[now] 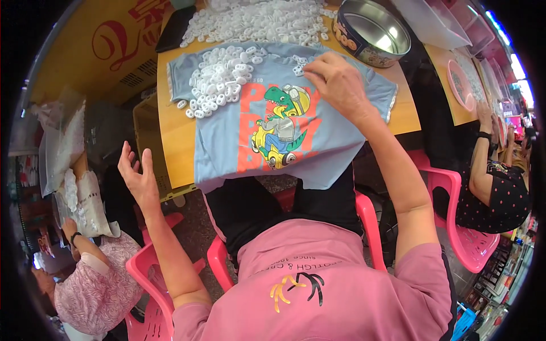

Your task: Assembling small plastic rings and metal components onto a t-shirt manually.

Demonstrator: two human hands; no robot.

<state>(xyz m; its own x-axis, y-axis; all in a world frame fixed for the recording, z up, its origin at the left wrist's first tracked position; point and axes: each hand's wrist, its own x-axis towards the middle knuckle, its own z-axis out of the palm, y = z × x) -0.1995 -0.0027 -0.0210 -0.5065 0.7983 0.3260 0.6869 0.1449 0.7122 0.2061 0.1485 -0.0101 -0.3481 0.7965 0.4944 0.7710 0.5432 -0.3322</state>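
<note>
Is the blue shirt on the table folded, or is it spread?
The blue shirt is spread: its sleeves reach to both sides, its printed front faces up.

The pale blue T-shirt (219, 150) is printed with red lettering (250, 105) and a green dinosaur (278, 101). The small pieces (219, 85) are coloured white, the tabletop (176, 156) orange-yellow, the chairs (370, 224) bright pink. A dusty-pink top (307, 253) is marked with a black-and-gold motif (313, 290). One co-worker's black top (492, 202) is dotted with pink; another's pale top (96, 290) is patterned with mauve swirls.

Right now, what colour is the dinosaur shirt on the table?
The shirt is light blue; it shows best in the head view.
</note>
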